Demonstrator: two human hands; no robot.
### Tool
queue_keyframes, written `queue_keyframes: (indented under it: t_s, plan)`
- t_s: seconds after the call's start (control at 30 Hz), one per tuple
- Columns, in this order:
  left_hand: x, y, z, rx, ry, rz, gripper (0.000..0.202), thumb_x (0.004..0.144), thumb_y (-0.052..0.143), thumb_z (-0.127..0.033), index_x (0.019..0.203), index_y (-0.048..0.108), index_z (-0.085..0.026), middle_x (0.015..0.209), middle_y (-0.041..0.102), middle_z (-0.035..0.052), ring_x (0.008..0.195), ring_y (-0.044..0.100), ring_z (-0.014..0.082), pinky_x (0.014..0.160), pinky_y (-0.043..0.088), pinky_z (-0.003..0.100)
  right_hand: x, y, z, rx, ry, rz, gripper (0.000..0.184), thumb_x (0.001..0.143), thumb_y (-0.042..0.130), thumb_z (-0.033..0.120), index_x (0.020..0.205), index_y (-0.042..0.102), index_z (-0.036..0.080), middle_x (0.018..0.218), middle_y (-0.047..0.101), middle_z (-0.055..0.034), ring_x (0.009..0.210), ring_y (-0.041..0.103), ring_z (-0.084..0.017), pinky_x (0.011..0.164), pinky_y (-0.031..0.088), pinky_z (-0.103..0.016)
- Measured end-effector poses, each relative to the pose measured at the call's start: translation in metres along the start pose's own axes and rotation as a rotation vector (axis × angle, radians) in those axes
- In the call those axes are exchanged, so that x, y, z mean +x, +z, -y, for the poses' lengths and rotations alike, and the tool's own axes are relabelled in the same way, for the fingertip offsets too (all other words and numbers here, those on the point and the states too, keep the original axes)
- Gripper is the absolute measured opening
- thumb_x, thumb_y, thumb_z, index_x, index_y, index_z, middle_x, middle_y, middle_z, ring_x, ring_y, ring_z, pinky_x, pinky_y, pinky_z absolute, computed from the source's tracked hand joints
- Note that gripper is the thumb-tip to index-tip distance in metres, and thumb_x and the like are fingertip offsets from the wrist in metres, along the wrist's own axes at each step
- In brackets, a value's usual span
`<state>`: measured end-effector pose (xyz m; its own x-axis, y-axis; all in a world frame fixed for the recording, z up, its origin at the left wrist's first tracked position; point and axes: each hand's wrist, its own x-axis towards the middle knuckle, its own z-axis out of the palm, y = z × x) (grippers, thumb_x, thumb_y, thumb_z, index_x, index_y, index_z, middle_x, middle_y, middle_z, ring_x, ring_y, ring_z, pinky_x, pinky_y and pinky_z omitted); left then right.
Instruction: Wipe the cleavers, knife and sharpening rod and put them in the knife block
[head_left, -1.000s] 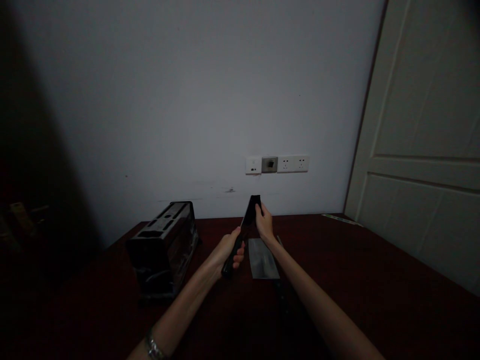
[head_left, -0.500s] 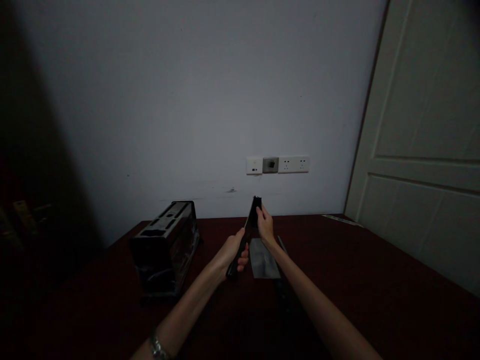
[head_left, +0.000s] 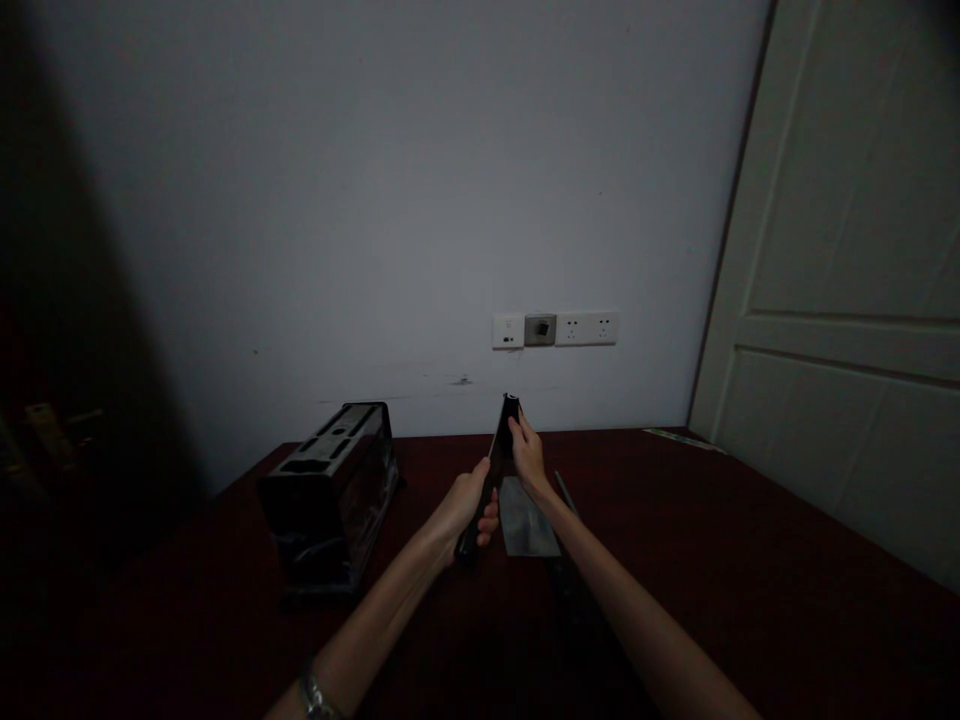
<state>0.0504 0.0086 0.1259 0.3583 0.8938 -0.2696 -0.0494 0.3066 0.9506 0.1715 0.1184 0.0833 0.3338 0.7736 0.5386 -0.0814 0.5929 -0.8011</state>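
Note:
My left hand (head_left: 466,502) is closed round the black handle of a knife (head_left: 468,540), its blade tilted up and away from me. Near the upper end of the blade, the fingers of my right hand (head_left: 529,452) press on a dark piece (head_left: 512,412) with a pale rim; I cannot tell whether it is separate from the knife. Below my right hand a cleaver (head_left: 529,525) lies flat on the table, its dark handle toward me. Partly hidden by my right forearm is a thin, narrow metal thing (head_left: 565,490).
A black knife block (head_left: 336,500) with a slotted top stands on the left of the dark red table (head_left: 720,540). Wall sockets (head_left: 586,329) sit behind. A pale door (head_left: 847,300) is on the right, and a flat strip (head_left: 684,440) lies along the back right edge.
My right hand and the upper end of the knife have shifted slightly left and down. The cleaver and knife block stay where they were.

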Motion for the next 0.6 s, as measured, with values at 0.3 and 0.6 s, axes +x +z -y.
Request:
queue_keyframes:
  t_s: [0.3,0.6]
  plan:
    - [-0.002,0.006,0.004,0.026,0.018,0.000,0.047,0.077,0.034,-0.063,0.064,0.039,-0.018,0.042,0.034,-0.0083,0.029,0.026,0.0028,0.030,0.020,0.017,-0.007,-0.005,-0.004,0.000,0.013,-0.025,0.049,0.079,0.048,0.038,0.124,0.049,0.019,0.135,0.043,-0.0025,0.126,0.037,-0.015,0.107,0.020,-0.031]
    - [-0.001,0.006,0.007,0.033,0.022,-0.001,0.049,0.076,0.032,-0.065,0.064,0.039,-0.018,0.042,0.033,-0.0088,0.029,0.025,0.0030,0.030,0.021,0.017,-0.012,-0.004,-0.001,0.011,0.036,-0.040,0.045,0.077,0.051,0.038,0.118,0.055,0.021,0.131,0.048,-0.0020,0.124,0.039,-0.017,0.106,0.023,-0.033]
